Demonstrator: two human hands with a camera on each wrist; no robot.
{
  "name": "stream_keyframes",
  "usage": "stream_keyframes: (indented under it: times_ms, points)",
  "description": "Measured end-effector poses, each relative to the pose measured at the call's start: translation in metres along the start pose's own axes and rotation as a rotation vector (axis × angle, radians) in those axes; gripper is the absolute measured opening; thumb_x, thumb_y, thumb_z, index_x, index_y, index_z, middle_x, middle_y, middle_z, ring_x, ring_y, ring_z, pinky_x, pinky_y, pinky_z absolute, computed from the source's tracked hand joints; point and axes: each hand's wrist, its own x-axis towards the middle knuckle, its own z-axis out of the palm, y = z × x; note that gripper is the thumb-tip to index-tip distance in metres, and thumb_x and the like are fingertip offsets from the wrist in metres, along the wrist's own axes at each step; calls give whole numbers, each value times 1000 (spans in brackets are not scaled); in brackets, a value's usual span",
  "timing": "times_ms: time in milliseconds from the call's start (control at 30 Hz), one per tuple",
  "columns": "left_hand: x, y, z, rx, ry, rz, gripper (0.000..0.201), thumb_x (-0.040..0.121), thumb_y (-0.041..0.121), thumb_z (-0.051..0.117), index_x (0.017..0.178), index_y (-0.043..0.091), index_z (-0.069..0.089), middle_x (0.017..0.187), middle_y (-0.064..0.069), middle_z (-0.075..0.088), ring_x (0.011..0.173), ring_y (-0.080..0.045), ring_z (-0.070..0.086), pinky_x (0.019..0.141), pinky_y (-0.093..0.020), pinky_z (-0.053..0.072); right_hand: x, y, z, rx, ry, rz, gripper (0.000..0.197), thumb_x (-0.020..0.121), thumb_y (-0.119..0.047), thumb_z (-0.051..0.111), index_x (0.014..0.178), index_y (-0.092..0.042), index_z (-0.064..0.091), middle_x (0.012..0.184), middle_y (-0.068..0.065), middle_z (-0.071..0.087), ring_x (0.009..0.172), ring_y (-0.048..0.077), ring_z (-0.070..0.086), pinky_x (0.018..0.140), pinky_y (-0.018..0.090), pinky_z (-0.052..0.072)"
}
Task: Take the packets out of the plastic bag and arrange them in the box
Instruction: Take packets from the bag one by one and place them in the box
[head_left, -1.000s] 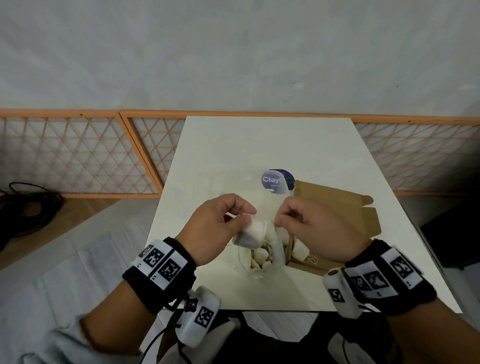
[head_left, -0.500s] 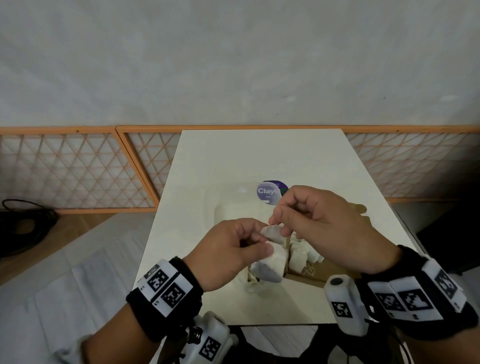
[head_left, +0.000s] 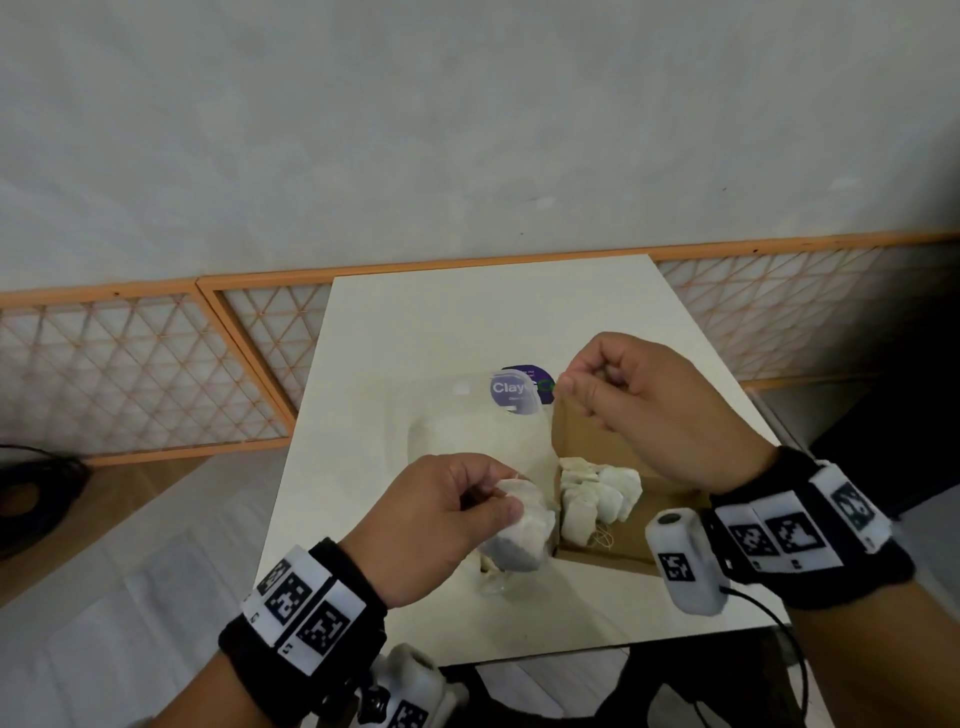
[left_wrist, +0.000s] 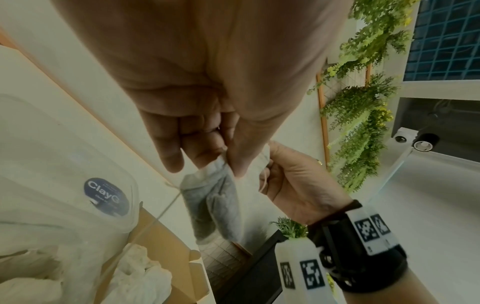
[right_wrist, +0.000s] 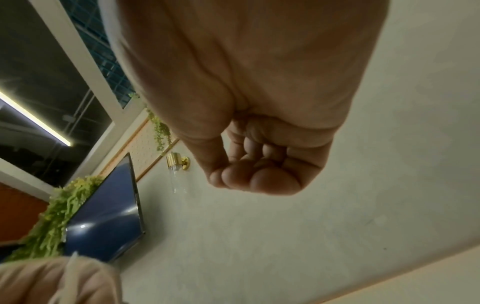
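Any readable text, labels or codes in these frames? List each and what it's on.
"Clay": large white letters on the round purple sticker on the clear plastic bag; a further letter is cut off.
Small print under it on the sticker: too blurred to read.
Black-and-white square marker codes on both wristbands and the wrist cameras: patterns, no legible words.
Packets and cardboard box: no text visible.

White packet held above clear plastic bag; more white packets upright inside brown box beside bag.
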Motion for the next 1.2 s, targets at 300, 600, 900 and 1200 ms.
stream_keyframes:
  times_ms: [300, 600, 900, 1200]
  points:
    - [7, 4, -8, 35, 84, -41, 12, 95, 13, 72, 93, 21, 80, 82, -6, 77, 69, -14, 67, 66, -27, 55, -22, 10, 38, 42, -395, 81, 36, 86, -60, 71, 107, -31, 73, 87, -17, 72, 68, 8, 60, 64, 23, 47]
    - [8, 5, -18, 153, 121, -29, 13, 95, 10, 70, 94, 20, 78, 82, -1, 78, 68, -7, 69, 63, -16, 51, -20, 24, 48, 192, -307, 50, 12, 99, -23, 68, 91, -14, 70, 79, -5, 73, 70, 11, 65, 68, 32, 55]
    - [3, 7, -14, 85, 51, -57, 17, 95, 3, 68, 96, 15, 78, 89, 1, 80, 73, -5, 72, 66, -15, 51, -3, 16, 20, 178, -53, -12, 19, 105, -27, 59, 98, -23, 76, 81, 1, 74, 70, 15, 68, 70, 36, 58]
    - [5, 9, -17, 41, 75, -27, 13, 95, 10, 71, 97, 19, 79, 90, -4, 79, 82, -20, 73, 76, -32, 57, -17, 18, 29, -58, -29, -32, 26, 94, -49, 67, 119, -41, 67, 111, -21, 64, 98, 5, 64, 85, 34, 57]
